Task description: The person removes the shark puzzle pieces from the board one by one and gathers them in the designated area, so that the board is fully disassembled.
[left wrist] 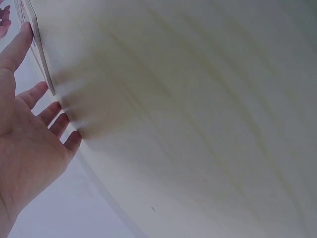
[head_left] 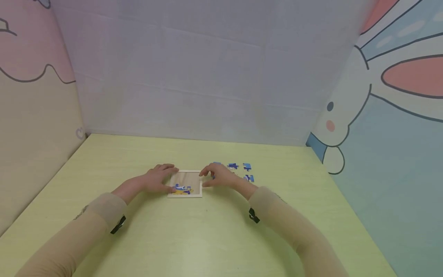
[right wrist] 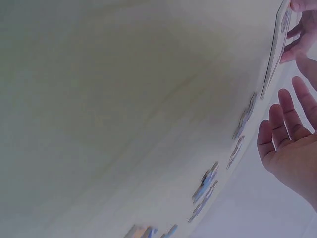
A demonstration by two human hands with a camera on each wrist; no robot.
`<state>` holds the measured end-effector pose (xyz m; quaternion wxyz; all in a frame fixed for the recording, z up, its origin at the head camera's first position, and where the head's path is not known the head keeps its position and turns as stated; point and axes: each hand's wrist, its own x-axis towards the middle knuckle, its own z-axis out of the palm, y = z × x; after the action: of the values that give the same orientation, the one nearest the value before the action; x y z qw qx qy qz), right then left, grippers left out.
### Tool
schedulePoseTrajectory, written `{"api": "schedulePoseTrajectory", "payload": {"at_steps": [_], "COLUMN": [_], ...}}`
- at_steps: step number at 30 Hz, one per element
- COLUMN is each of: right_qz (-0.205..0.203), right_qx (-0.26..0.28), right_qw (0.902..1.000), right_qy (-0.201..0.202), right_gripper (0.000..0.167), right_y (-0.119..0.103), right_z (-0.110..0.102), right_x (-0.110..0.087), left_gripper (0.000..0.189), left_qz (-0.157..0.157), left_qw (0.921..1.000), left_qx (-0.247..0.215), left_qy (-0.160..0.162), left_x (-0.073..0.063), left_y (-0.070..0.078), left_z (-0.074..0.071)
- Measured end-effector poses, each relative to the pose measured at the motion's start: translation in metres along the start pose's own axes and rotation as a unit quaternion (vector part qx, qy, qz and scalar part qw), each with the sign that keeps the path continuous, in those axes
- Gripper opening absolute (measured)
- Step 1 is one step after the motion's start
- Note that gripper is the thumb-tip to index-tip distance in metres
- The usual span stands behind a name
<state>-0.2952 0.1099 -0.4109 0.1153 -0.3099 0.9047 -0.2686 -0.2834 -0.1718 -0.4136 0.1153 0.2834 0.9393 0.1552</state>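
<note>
A square wooden puzzle tray with a pale raised border lies on the table. Joined jigsaw pieces in blue, yellow and white fill its lower left part; bare wood shows above them. My left hand rests at the tray's left side, thumb at the lower left and fingers spread toward the upper corner. Over the right border hovers my right hand, its fingers loosely bent and thumb apart, nothing visible between them. In the right wrist view that hand is above the table, palm showing, beside the tray's edge.
Several loose blue jigsaw pieces lie right of the tray, some partly hidden behind my right hand. The pale yellow table meets a white back wall. A rabbit-print panel stands on the right and another printed panel on the left.
</note>
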Motion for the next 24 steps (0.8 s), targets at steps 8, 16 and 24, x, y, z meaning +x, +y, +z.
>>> {"api": "schedulePoseTrajectory", "payload": {"at_steps": [8, 16, 24], "right_qz": [-0.005, -0.029, -0.01], "right_qx": [-0.004, -0.059, -0.086], "right_qw": [0.9998, 0.9972, 0.9955], "right_qy": [-0.021, -0.037, -0.038], "right_gripper": [0.034, 0.031, 0.024], "right_y": [-0.019, -0.018, -0.024], "right_z": [0.018, 0.029, 0.031], "right_x": [0.015, 0.025, 0.024], "left_gripper": [0.079, 0.079, 0.08], "left_qz": [-0.008, 0.002, 0.008], "left_qw": [0.9999, 1.0, 0.9999], "left_qx": [-0.007, -0.001, 0.005], "left_qy": [-0.001, 0.002, 0.007], "left_x": [0.001, 0.003, 0.004], "left_y": [-0.001, -0.002, -0.007], "left_z": [0.001, 0.003, 0.005]}}
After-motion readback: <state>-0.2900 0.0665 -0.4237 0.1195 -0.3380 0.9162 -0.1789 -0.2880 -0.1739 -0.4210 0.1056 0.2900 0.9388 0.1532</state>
